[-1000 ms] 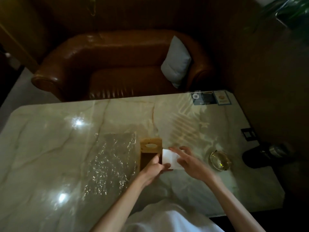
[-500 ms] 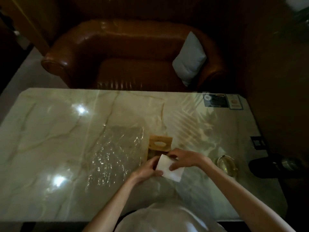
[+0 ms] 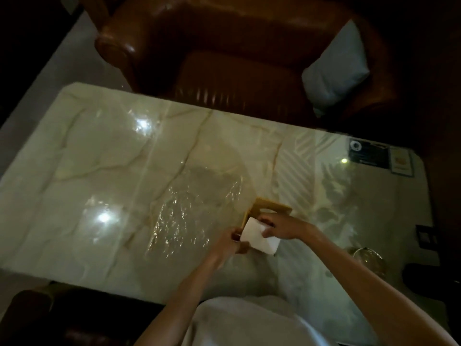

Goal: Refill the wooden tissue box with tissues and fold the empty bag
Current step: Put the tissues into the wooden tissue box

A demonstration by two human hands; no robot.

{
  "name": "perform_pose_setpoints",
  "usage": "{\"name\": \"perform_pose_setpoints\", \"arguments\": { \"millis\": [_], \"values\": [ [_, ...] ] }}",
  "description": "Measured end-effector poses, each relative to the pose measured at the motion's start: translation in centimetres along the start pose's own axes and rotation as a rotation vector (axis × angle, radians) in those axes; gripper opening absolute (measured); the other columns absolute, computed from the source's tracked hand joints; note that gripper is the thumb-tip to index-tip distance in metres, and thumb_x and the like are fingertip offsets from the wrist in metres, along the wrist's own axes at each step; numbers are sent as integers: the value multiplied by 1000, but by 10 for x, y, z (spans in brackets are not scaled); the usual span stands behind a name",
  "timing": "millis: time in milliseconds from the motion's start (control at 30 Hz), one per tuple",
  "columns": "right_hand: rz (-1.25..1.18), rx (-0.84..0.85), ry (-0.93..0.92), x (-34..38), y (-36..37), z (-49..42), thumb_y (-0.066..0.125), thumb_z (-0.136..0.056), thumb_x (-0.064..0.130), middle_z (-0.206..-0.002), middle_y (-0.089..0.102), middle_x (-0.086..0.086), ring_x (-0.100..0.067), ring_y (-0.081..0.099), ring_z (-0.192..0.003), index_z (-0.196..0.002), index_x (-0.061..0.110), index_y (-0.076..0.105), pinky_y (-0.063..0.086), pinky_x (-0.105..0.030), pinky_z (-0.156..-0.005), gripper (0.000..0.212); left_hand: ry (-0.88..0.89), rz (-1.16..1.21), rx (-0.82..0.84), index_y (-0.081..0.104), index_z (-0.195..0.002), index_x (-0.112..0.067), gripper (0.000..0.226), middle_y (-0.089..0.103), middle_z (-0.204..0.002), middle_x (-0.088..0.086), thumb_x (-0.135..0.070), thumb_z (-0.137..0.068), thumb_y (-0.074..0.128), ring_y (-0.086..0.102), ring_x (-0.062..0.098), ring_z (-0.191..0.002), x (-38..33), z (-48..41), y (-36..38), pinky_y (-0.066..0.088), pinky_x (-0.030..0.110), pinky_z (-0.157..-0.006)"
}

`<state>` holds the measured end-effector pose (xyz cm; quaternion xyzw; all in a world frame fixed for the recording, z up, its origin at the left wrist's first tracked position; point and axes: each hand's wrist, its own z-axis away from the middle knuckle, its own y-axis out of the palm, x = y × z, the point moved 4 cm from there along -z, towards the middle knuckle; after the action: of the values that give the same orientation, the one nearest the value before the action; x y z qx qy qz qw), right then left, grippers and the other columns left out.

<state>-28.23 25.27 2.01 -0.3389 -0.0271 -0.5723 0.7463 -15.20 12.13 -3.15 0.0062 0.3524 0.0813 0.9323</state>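
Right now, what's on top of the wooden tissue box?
A white tissue stack lies across the wooden tissue box, held by the right hand and left hand. The box's inside is covered, so its contents cannot be seen.

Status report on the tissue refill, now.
Left hand and right hand both on tissue stack, at wooden tissue box. Empty bag flat, unfolded. Nothing blocking.

Both bare forearms reach forward and converge. The left hand (image 3: 228, 239) is curled, thumb and fingertips pinched shut on the near-left edge of the tissues (image 3: 259, 236). The right hand (image 3: 282, 227) lies palm down, fingers spread across the far side, pressing them.
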Motion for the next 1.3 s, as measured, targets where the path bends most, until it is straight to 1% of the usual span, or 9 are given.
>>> {"name": "perform_pose_setpoints", "arguments": {
  "millis": [100, 200, 367, 667, 800, 900, 1033, 1167, 1300],
  "values": [
    [65, -34, 40, 0, 8, -18, 63, -91, 23, -124, 63, -9, -25, 60, -106, -134, 15, 52, 46, -30, -76, 45, -29, -79, -101, 53, -116, -11, 31, 60, -91, 8, -5, -89, 66, 59, 13, -67, 6, -9, 0, 55, 22, -59],
    [123, -56, 86, -1, 12, -31, 60, -92, 18, -127, 62, -12, -27, 61, -110, -136, 12, 52, 48, -32, -79, 45, -63, -138, -226, 43, -124, -14, 40, 55, -82, 2, -13, -90, 66, 55, 13, -61, 9, -13, -2, 50, 25, -56],
    [247, -40, 148, -7, 12, -39, 54, -92, 8, -122, 66, -12, -27, 64, -106, -131, 10, 56, 53, -33, -80, 40, -88, -190, -107, 48, -125, -16, 37, 60, -98, 4, -16, -91, 64, 63, 20, -80, 15, -17, 5, 58, 40, -77],
    [167, -34, 229, -11, 42, -52, 47, -97, 5, -121, 65, -17, -30, 62, -109, -123, 2, 62, 51, -35, -91, 31, -47, -169, -102, 54, -116, -4, 30, 62, -105, 21, 7, -87, 56, 62, 45, -104, 18, -18, 7, 52, 50, -91],
    [118, 15, 276, -12, 54, -54, 44, -98, 5, -124, 63, -17, -30, 62, -111, -127, 3, 58, 50, -36, -93, 32, -62, -152, -112, 52, -116, 4, 33, 57, -117, 38, 15, -85, 50, 57, 55, -108, 18, -15, 12, 48, 60, -89],
    [117, 5, 335, -14, 59, -57, 44, -99, 11, -127, 63, -14, -29, 61, -114, -127, 5, 60, 49, -35, -96, 33, -54, -216, -108, 52, -118, 0, 34, 60, -115, 34, 10, -86, 52, 59, 53, -106, 19, -14, 13, 48, 48, -78],
    [154, -86, 355, -14, 64, -54, 47, -97, 13, -125, 65, -12, -27, 62, -112, -125, 8, 61, 50, -35, -98, 32, -48, -272, -115, 55, -111, -5, 27, 62, -111, 32, 6, -86, 56, 60, 52, -104, 16, -12, 14, 51, 58, -87],
    [223, -356, 330, -14, 64, -46, 47, -96, 11, -130, 61, -10, -27, 57, -121, -123, 9, 57, 43, -34, -104, 29, -32, -390, -121, 55, -117, -13, 29, 67, -109, 21, -9, -89, 55, 64, 42, -102, 13, -9, 14, 55, 56, -89],
    [226, -440, 314, -16, 72, -40, 36, -102, 11, -141, 53, -11, -26, 50, -130, -135, 7, 49, 33, -34, -113, 36, -12, -491, -134, 46, -131, -18, 43, 64, -117, 13, -11, -89, 52, 63, 30, -106, 10, -4, 17, 56, 48, -88]
  ]
}}
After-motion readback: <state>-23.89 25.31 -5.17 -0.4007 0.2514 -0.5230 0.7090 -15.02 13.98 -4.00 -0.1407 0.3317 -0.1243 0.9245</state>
